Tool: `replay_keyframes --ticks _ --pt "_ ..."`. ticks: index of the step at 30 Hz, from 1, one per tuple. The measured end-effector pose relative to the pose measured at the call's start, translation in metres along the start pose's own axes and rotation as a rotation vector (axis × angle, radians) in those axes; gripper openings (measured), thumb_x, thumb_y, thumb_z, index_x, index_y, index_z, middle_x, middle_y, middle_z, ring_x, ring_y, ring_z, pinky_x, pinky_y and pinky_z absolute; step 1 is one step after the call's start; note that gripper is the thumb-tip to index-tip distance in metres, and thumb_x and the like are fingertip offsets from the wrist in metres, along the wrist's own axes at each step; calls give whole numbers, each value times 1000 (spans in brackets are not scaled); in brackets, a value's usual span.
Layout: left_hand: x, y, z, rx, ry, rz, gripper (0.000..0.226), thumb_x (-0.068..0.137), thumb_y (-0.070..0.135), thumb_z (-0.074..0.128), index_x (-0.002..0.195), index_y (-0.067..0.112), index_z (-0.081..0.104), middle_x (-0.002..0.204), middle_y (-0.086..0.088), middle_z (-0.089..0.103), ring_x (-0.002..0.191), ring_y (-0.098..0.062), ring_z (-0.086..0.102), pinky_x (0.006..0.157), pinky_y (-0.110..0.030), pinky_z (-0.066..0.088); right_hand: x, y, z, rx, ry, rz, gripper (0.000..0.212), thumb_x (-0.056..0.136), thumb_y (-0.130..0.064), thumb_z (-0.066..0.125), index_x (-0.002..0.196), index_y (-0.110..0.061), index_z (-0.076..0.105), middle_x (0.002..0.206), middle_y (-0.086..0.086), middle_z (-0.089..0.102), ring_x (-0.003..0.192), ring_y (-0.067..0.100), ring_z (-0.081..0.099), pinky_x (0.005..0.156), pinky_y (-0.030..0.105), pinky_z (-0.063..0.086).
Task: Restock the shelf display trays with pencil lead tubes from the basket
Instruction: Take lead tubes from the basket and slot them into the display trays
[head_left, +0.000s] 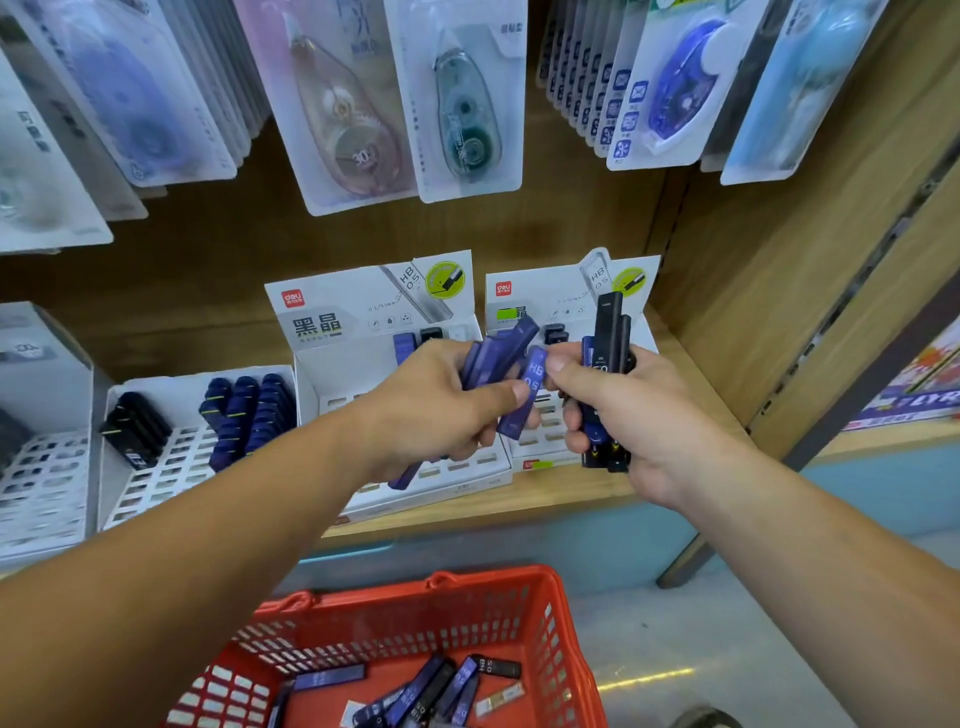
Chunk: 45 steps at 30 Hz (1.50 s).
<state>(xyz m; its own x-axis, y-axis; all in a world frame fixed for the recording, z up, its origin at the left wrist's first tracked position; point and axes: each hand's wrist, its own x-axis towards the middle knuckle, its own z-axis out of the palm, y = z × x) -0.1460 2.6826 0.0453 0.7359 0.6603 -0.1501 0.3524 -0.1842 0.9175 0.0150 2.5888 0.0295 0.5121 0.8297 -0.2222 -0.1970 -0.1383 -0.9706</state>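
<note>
My left hand (436, 410) grips a fan of several blue pencil lead tubes (498, 353) in front of the shelf. My right hand (623, 415) holds a bunch of black and blue tubes (608, 332) upright, and its thumb touches one blue tube marked HB 0.5 (530, 389) between the two hands. Behind the hands stand two white display trays (332, 384) (540, 441) with slotted grids and only a few tubes at the back. Below, a red basket (519, 613) holds several loose tubes (415, 691).
A third tray (171, 467) at the left holds rows of blue and black tubes. Correction tape packs (462, 104) hang above the shelf. A wooden side panel (779, 312) closes the shelf on the right. Pale floor lies right of the basket.
</note>
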Motion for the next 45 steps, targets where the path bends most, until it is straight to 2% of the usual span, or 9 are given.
replay_keyframes --ticks 4,8,12,19,29,34,37,42,45 --pt "0 -5 -7 -48 -32 -73 20 102 24 65 88 16 76 64 -8 63 47 -20 44 43 -25 34 1 -3 -2 -138 -28 -50 7 95 -15 74 101 -14 72 64 4 64 48 18 48 48 32 44" --pt "6 -10 -4 24 156 -83 12 99 24 69 91 16 73 62 -9 65 44 -13 52 44 -25 43 8 -5 -3 -299 37 -145 3 95 -18 74 94 -19 71 52 -10 57 48 15 50 50 30 46" --pt "10 -19 -4 56 382 -63 18 98 27 70 94 9 70 71 -20 65 48 -9 60 51 -28 51 21 0 6 -479 91 -351 12 93 -17 74 89 -27 69 70 -14 65 62 4 60 65 24 47" --pt "-1 -38 -1 -192 225 -161 26 101 33 67 93 9 62 58 -8 51 45 -22 41 43 -25 31 36 17 11 -792 61 -459 9 93 -17 70 100 -23 69 88 -6 71 87 24 68 84 43 58" --pt "0 -42 -1 -238 213 -146 26 99 32 70 97 6 65 62 -10 53 51 -24 43 59 -42 36 42 15 4 -966 -66 -443 10 92 -18 71 99 -26 69 94 -3 71 85 26 66 80 43 58" --pt "-2 -41 1 -249 223 -144 26 99 31 70 97 5 65 61 -10 53 53 -25 43 65 -44 38 42 12 12 -1152 46 -478 10 93 -22 68 97 -30 63 95 -4 66 84 28 59 66 34 48" --pt "-5 -39 1 -294 229 -157 29 98 30 71 98 2 64 62 -10 53 52 -24 43 61 -40 38 37 10 19 -1259 68 -440 16 93 -21 68 102 -34 64 95 -4 61 83 27 54 63 32 38" --pt "-11 -36 2 -373 238 -172 21 99 29 70 94 11 61 64 -8 52 49 -20 46 49 -29 41 32 1 22 -1287 11 -319 8 95 -28 67 97 -34 62 89 -2 64 85 29 60 65 33 44" --pt "-16 -40 4 -437 229 -197 26 97 35 72 96 12 61 66 -4 53 54 -22 48 55 -33 41 25 0 18 -1330 -72 -272 27 95 -30 67 120 -38 67 94 -7 65 95 28 63 71 34 50"
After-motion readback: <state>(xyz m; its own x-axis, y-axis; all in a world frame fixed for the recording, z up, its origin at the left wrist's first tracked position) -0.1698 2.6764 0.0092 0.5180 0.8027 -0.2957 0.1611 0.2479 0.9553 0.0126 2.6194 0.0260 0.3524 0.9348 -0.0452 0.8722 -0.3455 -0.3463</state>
